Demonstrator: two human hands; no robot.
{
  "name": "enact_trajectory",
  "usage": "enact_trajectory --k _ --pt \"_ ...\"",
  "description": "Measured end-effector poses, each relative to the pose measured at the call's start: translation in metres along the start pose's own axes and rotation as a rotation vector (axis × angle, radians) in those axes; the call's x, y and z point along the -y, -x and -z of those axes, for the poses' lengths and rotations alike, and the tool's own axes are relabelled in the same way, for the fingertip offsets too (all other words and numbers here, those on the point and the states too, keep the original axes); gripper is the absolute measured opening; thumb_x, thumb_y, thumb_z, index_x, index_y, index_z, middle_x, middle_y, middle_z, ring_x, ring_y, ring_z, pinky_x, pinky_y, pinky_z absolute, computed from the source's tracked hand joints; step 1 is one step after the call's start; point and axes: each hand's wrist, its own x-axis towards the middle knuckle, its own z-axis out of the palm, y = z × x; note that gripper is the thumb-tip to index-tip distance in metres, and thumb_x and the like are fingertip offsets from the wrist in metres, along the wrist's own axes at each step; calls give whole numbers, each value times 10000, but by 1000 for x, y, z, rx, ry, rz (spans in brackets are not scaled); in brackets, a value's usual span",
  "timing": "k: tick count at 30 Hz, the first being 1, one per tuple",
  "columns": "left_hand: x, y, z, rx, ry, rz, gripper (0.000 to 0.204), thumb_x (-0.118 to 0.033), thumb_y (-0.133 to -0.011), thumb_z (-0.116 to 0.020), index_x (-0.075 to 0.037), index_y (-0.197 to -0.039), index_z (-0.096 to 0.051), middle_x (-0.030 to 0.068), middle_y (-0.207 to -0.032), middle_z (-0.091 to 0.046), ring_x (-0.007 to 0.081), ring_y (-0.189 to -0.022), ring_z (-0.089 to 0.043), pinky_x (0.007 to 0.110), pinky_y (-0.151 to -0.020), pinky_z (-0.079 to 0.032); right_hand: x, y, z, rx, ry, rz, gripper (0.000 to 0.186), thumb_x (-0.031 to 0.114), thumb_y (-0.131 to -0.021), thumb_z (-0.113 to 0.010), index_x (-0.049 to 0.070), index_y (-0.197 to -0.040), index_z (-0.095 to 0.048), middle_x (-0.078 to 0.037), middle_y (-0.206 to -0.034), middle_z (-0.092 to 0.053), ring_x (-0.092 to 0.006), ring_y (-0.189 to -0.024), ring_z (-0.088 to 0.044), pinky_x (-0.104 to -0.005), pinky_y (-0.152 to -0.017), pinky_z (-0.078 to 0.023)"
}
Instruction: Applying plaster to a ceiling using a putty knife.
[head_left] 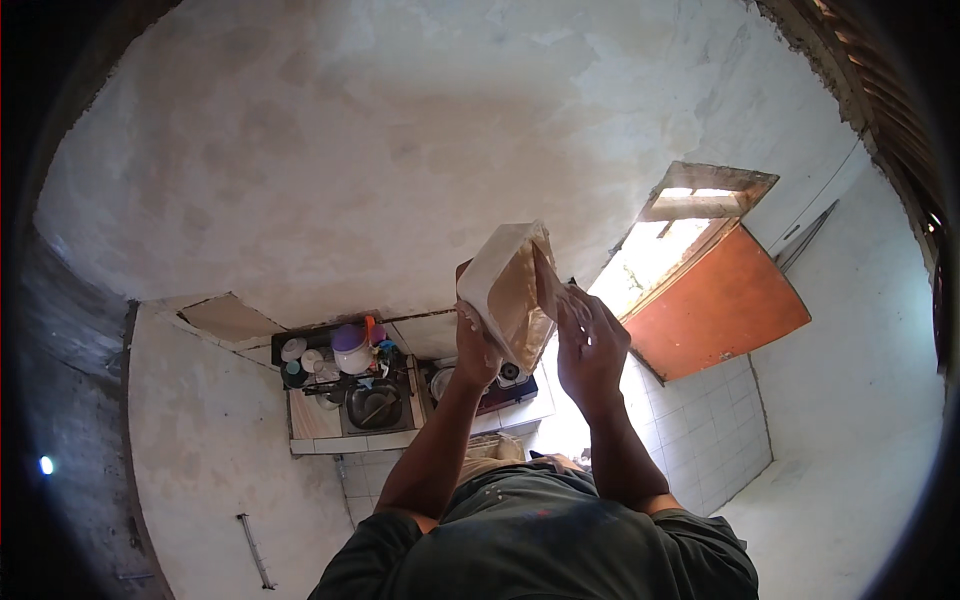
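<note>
A whitish rectangular plastic tub [497, 270] is held up in front of me, tilted so that its open side faces right. Its inside looks pale brown. My left hand [478, 345] is closed round its lower left side, with whitish smears on the fingers. At the open rim on the right, my right hand [592, 345] has its fingers bent and pressed against the edge. A thin brownish edge shows beside those fingers; I cannot tell whether it belongs to the tub. A brown corner of something flat peeks out behind the tub's left side.
Below on the left is a tiled counter [390, 440] with a sink [375, 407], a white bucket with a purple lid [350, 345] and several dishes. A stove [510, 375] stands under my hands. An orange shutter [720, 305] hangs by the bright window [665, 245] on the right.
</note>
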Motion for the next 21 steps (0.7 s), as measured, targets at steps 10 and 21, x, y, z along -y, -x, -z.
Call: enact_trajectory --k 10,21 --pt "76 34 -10 -194 -286 -358 707 -478 -1012 -304 81 -1431 -198 234 -1393 -379 348 -1224 -453 449 -1112 -252 -15 -24 -11 190 -210 -204 314 202 -907 -549 -24 -1106 -638 -189 -868 -691 -318 -810 -685 -362 -722 -533" --pt "14 6 18 -27 417 200 754 -517 -992 -337 52 -1462 -184 197 -1452 -316 292 -1343 -339 407 -1101 -301 -19 -18 -37 398 -370 -267 239 122 -857 -653 -57 -1015 -645 -113 -910 -704 -143 -813 -656 -255 -696 -502"
